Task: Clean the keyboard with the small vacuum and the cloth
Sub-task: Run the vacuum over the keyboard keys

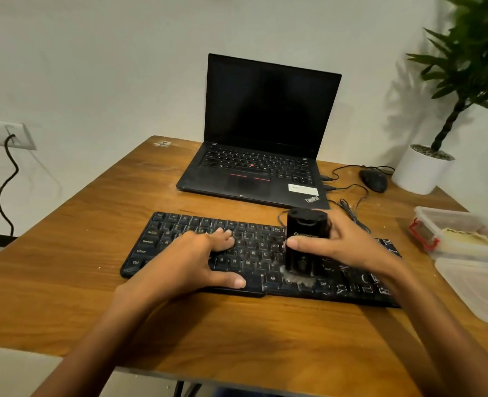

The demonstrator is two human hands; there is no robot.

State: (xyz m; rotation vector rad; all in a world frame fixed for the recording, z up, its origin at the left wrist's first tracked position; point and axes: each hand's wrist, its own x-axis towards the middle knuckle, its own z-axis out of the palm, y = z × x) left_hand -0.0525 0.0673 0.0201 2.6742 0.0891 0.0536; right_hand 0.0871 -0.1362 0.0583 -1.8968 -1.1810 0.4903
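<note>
Fingers [337, 227] of the right hand [343, 247] curl round the small vacuum [307, 226]. It stands upright on the keyboard [157, 245], brush down beside the Alt key. Left hand [191, 259] lies flat, fingers straight on the left keys. Keyboard lies on the wooden table [65, 282], in front of an open laptop [265, 124]. Mouse [374, 180] and plastic boxes [452, 230] to the right.

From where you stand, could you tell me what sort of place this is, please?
Probably a home or office desk: a wooden table holds an open laptop, a mouse and the keyboard.
</note>
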